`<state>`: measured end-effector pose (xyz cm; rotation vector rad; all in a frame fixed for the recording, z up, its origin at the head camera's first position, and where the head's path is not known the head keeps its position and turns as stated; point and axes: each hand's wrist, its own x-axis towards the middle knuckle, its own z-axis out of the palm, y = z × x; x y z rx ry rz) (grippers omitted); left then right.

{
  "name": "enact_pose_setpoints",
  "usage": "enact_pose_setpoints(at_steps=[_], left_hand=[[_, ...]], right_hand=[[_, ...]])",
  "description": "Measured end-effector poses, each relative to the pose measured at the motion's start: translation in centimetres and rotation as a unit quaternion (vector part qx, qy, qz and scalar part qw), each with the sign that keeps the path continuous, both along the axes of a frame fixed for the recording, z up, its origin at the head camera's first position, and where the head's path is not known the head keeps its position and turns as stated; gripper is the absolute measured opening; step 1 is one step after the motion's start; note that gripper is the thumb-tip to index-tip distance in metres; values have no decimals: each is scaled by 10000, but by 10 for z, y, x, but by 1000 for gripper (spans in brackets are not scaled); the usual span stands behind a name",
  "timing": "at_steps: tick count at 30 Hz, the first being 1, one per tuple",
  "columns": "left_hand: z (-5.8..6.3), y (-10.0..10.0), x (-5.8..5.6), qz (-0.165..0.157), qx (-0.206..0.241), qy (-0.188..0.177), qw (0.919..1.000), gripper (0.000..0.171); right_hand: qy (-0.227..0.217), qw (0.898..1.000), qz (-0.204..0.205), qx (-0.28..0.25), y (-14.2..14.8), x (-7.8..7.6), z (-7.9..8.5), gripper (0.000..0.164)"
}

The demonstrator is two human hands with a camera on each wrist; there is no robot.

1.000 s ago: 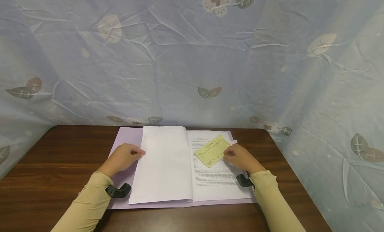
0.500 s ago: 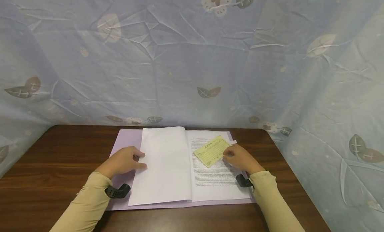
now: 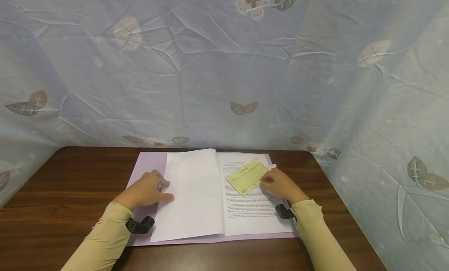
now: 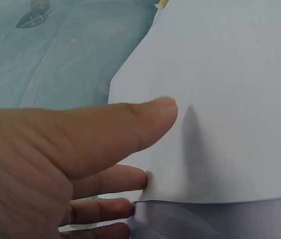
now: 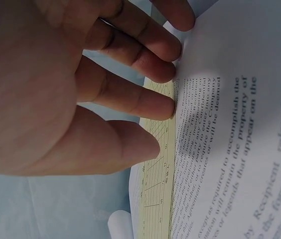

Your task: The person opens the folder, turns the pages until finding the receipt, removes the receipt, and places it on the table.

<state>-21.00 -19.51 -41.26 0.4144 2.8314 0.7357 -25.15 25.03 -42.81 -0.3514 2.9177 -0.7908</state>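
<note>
A document with a blank left page (image 3: 191, 197) and a printed right page (image 3: 252, 212) lies spread on a lilac folder (image 3: 149, 162). My left hand (image 3: 145, 190) is at the blank page's left edge, its thumb spread away from the fingers. In the left wrist view the thumb is over the page and the fingertips (image 4: 130, 177) meet its edge. A yellow lined slip (image 3: 245, 177) lies aslant on the printed page. My right hand (image 3: 282, 184) touches its right part; in the right wrist view the fingertips (image 5: 163, 107) rest there, the thumb apart from them.
The folder lies on a dark wooden table (image 3: 52, 201). Blue patterned cloth (image 3: 210, 88) hangs behind the table and along its sides. A small white tab (image 3: 273, 166) sticks out at the folder's upper right.
My left thumb and fingers, closed together at the blank page's edge a second ago, have spread apart. The right hand and the yellow slip have stayed in place.
</note>
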Motion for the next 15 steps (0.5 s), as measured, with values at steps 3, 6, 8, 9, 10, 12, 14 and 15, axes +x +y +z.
enact_pose_setpoints(at_steps=[3, 6, 8, 9, 10, 12, 14, 15], left_hand=[[0, 1, 0, 21, -96, 37, 9999, 67], [-1, 2, 1, 6, -77, 70, 9999, 71], [-3, 3, 2, -42, -21, 76, 10000, 74], [-4, 3, 2, -65, -6, 79, 9999, 74], [-5, 3, 2, -80, 11, 76, 9999, 75], [-8, 4, 1, -86, -16, 75, 9999, 74], [-10, 5, 1, -53, -57, 73, 9999, 73], [-10, 5, 1, -53, -77, 83, 9999, 75]], right_hand=[[15, 10000, -25, 32, 0, 0, 0, 22], [38, 10000, -7, 64, 0, 0, -1, 22], [43, 10000, -3, 71, 0, 0, -1, 22], [41, 10000, 3, 66, 0, 0, -1, 22], [44, 10000, 5, 51, -1, 1, 0, 22], [71, 10000, 28, 41, -1, 1, 0, 21], [79, 10000, 31, 43, 0, 1, 0, 19], [96, 9999, 46, 44, 0, 1, 0, 19]])
